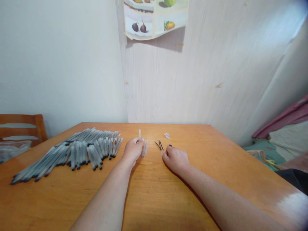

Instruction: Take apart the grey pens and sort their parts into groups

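My left hand (pixel 134 148) pinches a translucent whitish pen barrel (pixel 140 133), which sticks up above the fingers. Just right of that hand, two similar clear barrels (pixel 145 148) lie side by side on the table. My right hand (pixel 176 158) is closed, its fingers curled down close to the tabletop. A small black piece (pixel 170 145) shows at its knuckles; whether the fingers grip it or it lies behind them, I cannot tell. Two dark pen refills (pixel 159 145) lie crossed in a V beside the right fingertips. Farther back rest several small white caps (pixel 166 136).
A big pile of frosted pens with black ends (pixel 81 150) covers the left of the wooden table (pixel 149 199). Behind stands a wall with a fruit poster (pixel 154 19). A wooden chair (pixel 21 122) is at left; cloth and a basket (pixel 262 157) lie beyond the right edge.
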`<state>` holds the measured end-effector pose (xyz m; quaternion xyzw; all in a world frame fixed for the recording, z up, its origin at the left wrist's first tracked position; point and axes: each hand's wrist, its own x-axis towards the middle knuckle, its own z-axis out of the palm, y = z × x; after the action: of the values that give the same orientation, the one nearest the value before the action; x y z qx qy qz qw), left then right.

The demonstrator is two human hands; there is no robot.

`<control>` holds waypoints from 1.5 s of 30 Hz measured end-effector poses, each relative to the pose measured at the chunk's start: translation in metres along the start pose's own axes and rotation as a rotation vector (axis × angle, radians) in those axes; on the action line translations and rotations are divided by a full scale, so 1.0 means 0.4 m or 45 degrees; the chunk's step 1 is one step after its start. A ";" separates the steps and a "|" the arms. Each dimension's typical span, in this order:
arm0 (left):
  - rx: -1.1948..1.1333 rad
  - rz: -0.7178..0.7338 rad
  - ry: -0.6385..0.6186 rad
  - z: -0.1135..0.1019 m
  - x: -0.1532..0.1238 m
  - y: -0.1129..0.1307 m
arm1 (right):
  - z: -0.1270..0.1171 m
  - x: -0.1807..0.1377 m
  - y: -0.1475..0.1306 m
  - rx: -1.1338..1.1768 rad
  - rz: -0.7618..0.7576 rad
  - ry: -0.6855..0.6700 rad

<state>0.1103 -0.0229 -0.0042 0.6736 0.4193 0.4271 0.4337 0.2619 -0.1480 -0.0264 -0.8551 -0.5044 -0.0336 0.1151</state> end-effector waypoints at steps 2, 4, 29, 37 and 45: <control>-0.029 -0.012 0.006 -0.004 0.009 -0.011 | 0.000 0.000 0.001 0.008 -0.004 -0.011; -0.077 -0.038 0.009 -0.006 0.019 -0.025 | 0.002 0.000 0.001 0.012 -0.017 -0.007; 1.278 0.106 -0.231 -0.018 0.033 -0.070 | -0.004 -0.003 -0.011 0.047 0.017 -0.060; 1.296 0.139 -0.231 -0.015 0.030 -0.073 | 0.003 0.000 -0.009 0.036 -0.001 -0.069; 1.272 0.138 -0.248 -0.016 0.030 -0.072 | 0.003 0.000 -0.008 0.016 -0.033 -0.053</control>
<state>0.1021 -0.0024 -0.0274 0.8562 0.4942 0.1318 0.0732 0.2590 -0.1461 -0.0268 -0.8482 -0.5180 -0.0142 0.1096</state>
